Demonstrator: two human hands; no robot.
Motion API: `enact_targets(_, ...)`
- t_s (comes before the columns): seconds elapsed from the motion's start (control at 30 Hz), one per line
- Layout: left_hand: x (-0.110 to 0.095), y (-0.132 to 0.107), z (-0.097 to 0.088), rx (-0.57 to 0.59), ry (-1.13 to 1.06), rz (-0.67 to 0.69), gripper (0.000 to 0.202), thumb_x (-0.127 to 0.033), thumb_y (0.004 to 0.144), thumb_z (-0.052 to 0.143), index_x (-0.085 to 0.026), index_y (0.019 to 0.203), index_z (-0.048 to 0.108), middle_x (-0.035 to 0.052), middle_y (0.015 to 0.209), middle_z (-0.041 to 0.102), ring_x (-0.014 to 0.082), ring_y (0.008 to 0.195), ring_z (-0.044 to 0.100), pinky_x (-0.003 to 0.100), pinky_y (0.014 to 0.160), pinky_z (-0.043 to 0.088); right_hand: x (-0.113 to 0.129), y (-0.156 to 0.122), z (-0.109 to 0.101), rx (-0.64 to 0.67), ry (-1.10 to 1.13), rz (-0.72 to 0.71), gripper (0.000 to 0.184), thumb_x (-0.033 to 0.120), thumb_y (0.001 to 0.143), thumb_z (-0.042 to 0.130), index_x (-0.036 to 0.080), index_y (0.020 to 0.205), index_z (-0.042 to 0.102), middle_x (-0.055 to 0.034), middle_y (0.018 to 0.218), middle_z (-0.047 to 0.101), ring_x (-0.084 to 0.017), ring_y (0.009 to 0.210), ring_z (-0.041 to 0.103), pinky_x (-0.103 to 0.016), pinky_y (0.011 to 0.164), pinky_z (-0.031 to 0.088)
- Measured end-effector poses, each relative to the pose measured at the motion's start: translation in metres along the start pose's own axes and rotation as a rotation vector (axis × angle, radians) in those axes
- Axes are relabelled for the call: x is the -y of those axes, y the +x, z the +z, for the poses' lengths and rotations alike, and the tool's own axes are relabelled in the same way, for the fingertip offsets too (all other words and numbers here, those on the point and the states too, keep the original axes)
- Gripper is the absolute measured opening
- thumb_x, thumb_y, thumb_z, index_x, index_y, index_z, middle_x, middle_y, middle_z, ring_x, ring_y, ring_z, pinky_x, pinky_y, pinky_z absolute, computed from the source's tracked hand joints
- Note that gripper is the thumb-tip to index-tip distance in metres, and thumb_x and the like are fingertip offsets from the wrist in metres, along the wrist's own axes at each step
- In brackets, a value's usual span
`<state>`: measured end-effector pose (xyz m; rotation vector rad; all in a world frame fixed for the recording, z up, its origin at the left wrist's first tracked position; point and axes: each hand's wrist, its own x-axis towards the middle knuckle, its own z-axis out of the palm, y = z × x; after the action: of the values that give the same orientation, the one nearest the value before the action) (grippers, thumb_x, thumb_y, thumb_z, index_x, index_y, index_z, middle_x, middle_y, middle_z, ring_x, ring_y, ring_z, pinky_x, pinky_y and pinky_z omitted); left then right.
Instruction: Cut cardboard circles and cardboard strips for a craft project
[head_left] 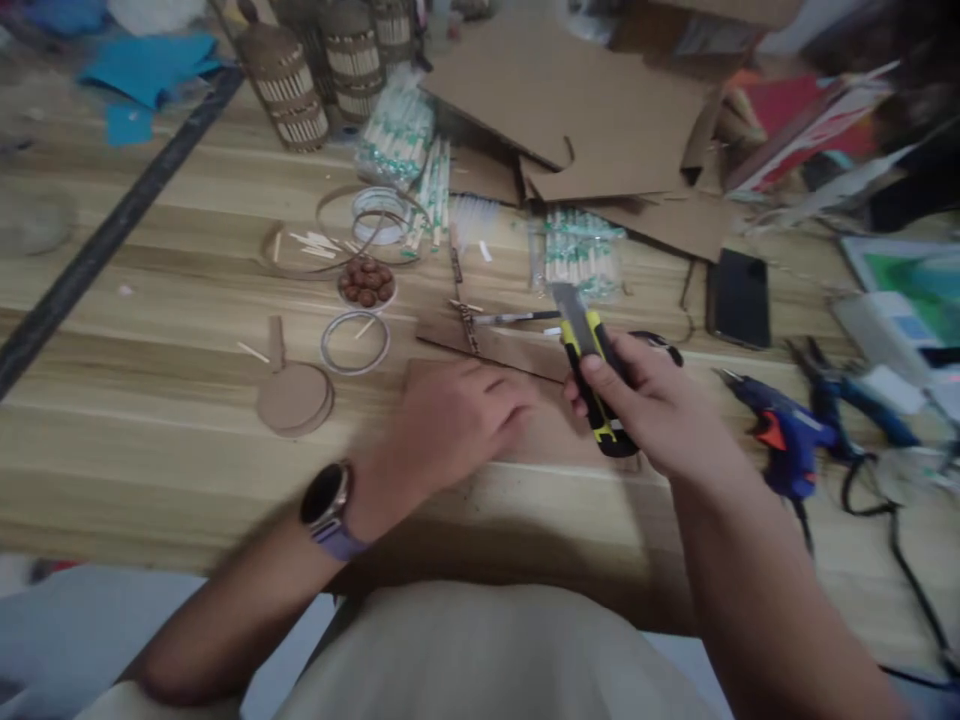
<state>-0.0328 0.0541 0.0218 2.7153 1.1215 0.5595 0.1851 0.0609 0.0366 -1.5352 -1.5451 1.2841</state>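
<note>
In my right hand (637, 395) is a black and yellow utility knife (592, 375), its blade pointing up and away from me. My left hand (469, 410), blurred, rests over a flat cardboard piece (547, 435) at the table's near edge. Its fingers are curled under, and whatever they hold is hidden. Just beyond the hands lie a narrow cardboard strip (517, 355), a brown patterned stick (461, 290) and a pen-like tool (517, 318). Stacked cardboard discs (294, 400) lie to the left, near a tape ring (355, 343).
A dish of brown balls (367, 284) stands beyond the tape ring. Bagged sticks (577, 250) and large cardboard sheets (570, 90) fill the back. On the right are a phone (739, 298), a blue glue gun (787, 430) with its cord, and pliers (855, 400). Decorated cylinders (285, 90) stand back left.
</note>
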Motion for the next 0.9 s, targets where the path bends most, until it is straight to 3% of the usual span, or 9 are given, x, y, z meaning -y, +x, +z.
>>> enact_targets(0.1,0.011,-0.008,0.009,0.168,0.063,0.025,0.023,-0.036,0.094,0.071,-0.013,0.096,0.072,0.0132,0.109,0.072,0.0284,0.098,0.067,0.042,0.084,0.054,-0.011,-0.006,-0.010,0.011,-0.014,0.060,0.052,0.074,0.082,0.064,0.024,0.089,0.053,-0.0005,0.075,0.065,-0.014,0.059,0.059,-0.027,0.049,0.047)
enact_targets(0.23,0.011,-0.011,0.017,0.277,0.122,0.034,0.050,-0.055,0.080,0.081,-0.015,0.109,0.070,0.0179,0.133,0.063,0.0349,0.118,0.058,0.048,0.096,0.050,-0.026,-0.013,-0.020,0.042,-0.053,0.151,0.054,0.074,0.082,0.063,0.022,0.092,0.054,-0.0011,0.077,0.065,-0.013,0.059,0.059,-0.026,0.051,0.046)
enact_targets(0.33,0.010,-0.010,0.022,0.285,0.138,0.022,0.061,-0.060,0.076,0.082,-0.017,0.118,0.068,0.0189,0.144,0.057,0.0367,0.127,0.053,0.050,0.101,0.048,-0.031,-0.018,-0.025,0.141,-0.107,0.161,0.054,0.074,0.085,0.059,0.020,0.092,0.057,-0.0020,0.077,0.065,-0.014,0.061,0.060,-0.027,0.054,0.048)
enact_targets(0.5,0.026,-0.008,0.027,0.289,0.123,0.000,0.062,-0.057,0.078,0.081,-0.019,0.126,0.067,0.0180,0.150,0.054,0.0409,0.132,0.049,0.055,0.105,0.046,-0.027,-0.024,-0.029,0.306,-0.101,0.169,0.053,0.073,0.087,0.059,0.019,0.086,0.058,-0.0031,0.078,0.066,-0.015,0.065,0.062,-0.031,0.061,0.051)
enact_targets(0.73,0.046,-0.015,0.036,0.226,0.097,0.010,0.069,-0.061,0.081,0.077,-0.020,0.134,0.063,0.0198,0.157,0.046,0.0436,0.141,0.041,0.063,0.114,0.035,-0.026,-0.031,-0.026,0.412,-0.042,0.245,0.052,0.074,0.088,0.055,0.022,0.094,0.052,0.0026,0.075,0.059,-0.011,0.058,0.055,-0.026,0.053,0.045)
enact_targets(0.83,0.048,-0.016,0.035,0.204,0.075,0.036,0.062,-0.059,0.087,0.071,-0.017,0.132,0.065,0.0225,0.155,0.047,0.0443,0.140,0.042,0.065,0.112,0.036,-0.027,-0.033,-0.026,0.439,-0.163,0.219,0.046,0.069,0.092,0.051,0.023,0.094,0.050,0.0040,0.070,0.056,-0.012,0.056,0.056,-0.027,0.052,0.045)
enact_targets(0.9,0.049,-0.013,0.032,0.140,0.053,0.030,0.047,-0.050,0.095,0.064,-0.013,0.124,0.068,0.0230,0.147,0.055,0.0412,0.135,0.049,0.062,0.110,0.041,-0.026,-0.033,-0.025,0.462,-0.302,0.157,0.037,0.060,0.096,0.049,0.023,0.090,0.051,0.0015,0.071,0.060,-0.015,0.059,0.061,-0.029,0.057,0.047)
